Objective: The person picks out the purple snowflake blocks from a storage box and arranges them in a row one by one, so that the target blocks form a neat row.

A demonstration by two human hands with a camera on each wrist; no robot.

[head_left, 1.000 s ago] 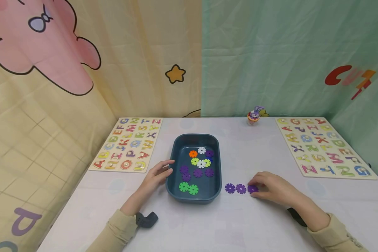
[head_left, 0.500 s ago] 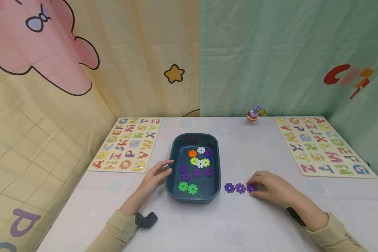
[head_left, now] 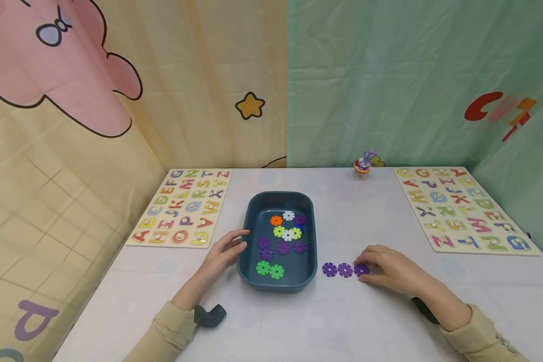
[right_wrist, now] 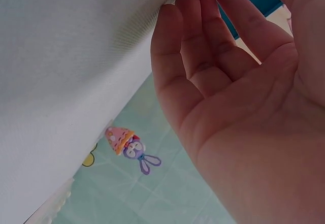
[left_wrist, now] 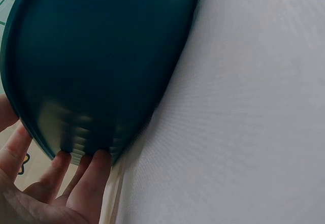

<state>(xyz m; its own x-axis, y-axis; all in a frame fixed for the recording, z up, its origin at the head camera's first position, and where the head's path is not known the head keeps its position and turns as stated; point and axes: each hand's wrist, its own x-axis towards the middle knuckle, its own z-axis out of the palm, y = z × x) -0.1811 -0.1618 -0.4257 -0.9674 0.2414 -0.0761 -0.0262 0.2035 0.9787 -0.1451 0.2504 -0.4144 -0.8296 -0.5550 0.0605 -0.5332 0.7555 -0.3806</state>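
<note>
My right hand (head_left: 389, 269) pinches a purple snowflake disc (head_left: 361, 270) at the right end of a short row on the table, thumb in front and fingers behind. Beside it lie a middle purple disc (head_left: 345, 270) and a left one (head_left: 329, 270), all flat. In the right wrist view the fingertips (right_wrist: 170, 16) are right at the cloth, the disc mostly hidden. My left hand (head_left: 221, 252) touches the left side of a dark teal tub (head_left: 278, 287); in the left wrist view its extended fingers (left_wrist: 91, 183) rest against the outer wall.
Inside the tub lie loose discs: several purple, green (head_left: 277, 272), yellow (head_left: 279, 231), white (head_left: 288, 235) and orange (head_left: 276, 220). Alphabet boards stand back left (head_left: 172, 213) and back right (head_left: 468, 213). A small rabbit figure (head_left: 364, 165) sits at the far edge, before a curtain (head_left: 371, 90).
</note>
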